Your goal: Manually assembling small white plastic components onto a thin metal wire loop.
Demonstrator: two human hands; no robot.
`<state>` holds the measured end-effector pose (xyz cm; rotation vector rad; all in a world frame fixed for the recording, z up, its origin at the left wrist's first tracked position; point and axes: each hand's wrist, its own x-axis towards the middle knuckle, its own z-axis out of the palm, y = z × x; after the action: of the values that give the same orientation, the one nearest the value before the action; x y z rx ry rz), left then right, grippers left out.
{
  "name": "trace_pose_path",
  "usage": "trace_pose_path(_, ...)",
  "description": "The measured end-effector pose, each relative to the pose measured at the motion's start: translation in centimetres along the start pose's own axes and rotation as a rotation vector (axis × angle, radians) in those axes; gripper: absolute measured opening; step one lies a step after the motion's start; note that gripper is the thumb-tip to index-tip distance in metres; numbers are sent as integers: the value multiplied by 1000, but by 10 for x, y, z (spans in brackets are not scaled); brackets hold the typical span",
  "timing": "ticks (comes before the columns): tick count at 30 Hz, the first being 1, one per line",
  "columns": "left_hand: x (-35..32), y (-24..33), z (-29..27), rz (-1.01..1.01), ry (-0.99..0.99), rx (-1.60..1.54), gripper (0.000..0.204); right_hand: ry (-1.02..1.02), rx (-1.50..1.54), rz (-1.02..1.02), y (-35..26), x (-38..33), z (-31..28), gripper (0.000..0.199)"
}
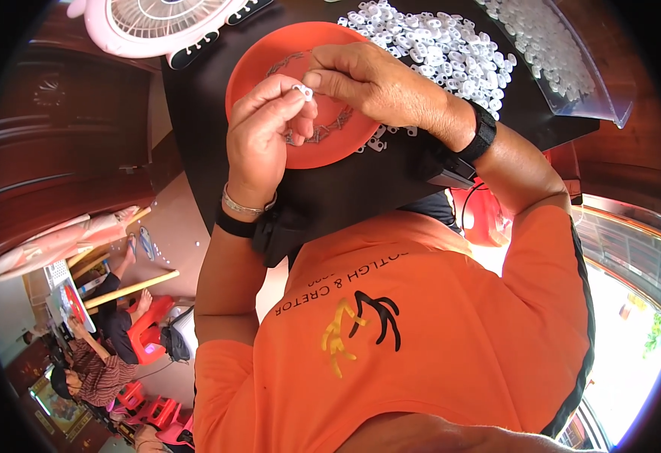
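My left hand [258,140] is raised over a round red-orange basin [249,62]. Between its thumb and fingertips it pinches a small white plastic piece [302,91] with holes in it. My right hand [375,84] comes over the basin from the right, thumb and forefinger pressed together close beside that piece. Whatever those fingers grip, if anything, is too small or hidden to see. Small thin metal parts [338,127] lie scattered on the basin's bottom, partly covered by my hands. A heap of similar white plastic pieces [451,53] spreads on the black table just beyond my right hand.
A clear plastic box [606,109] with more white pieces stands at the table's right. A pink fan [111,38] is at the far left. A few loose pieces [375,142] lie by the basin's near edge. Off to the left, another person [100,374] sits near red stools.
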<state>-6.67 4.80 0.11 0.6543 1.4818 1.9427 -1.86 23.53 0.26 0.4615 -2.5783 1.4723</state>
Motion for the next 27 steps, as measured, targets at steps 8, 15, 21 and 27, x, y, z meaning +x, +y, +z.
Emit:
trace_pose_path(8,4,-4,-10,-44,18,-238,18,-24,233,-27,0,0,2,16)
trace_pose_path(15,5,-5,-15,-50,54,-237,18,-43,462,99,4,2,-1,11)
trace_pose_path(21,2,5,-6,-56,112,-7,17,-38,420,201,1,2,-4,14)
trace_pose_path(27,4,2,-12,-60,68,-156,16,90,243,78,13,4,0,18)
